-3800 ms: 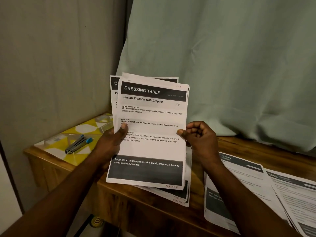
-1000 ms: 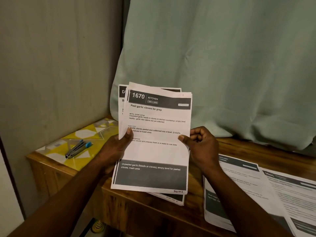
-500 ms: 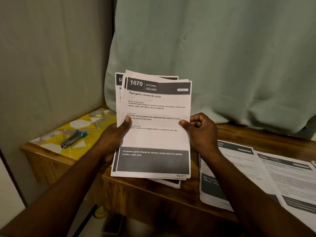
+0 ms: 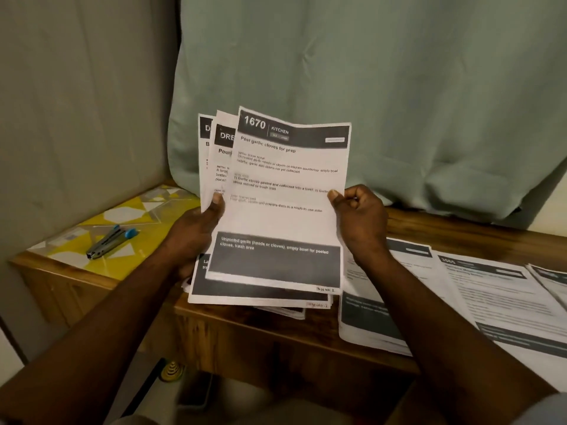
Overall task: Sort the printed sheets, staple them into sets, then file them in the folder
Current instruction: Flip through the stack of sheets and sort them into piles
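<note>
Right hand point(image 4: 359, 216) pinches the top sheet point(image 4: 288, 191), left hand point(image 4: 196, 231) grips the fanned stack point(image 4: 222, 154); a slack grip may spill sheets past the desk point(image 4: 445, 228) front edge.

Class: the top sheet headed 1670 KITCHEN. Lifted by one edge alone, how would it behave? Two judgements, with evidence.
Probably floppy: the top sheet visibly bows along its top edge while the right hand pinches its side. Likely very light: that small pinch seems enough to hold it. It may slide easily, since the stack in the left hand lies fanned.
</note>
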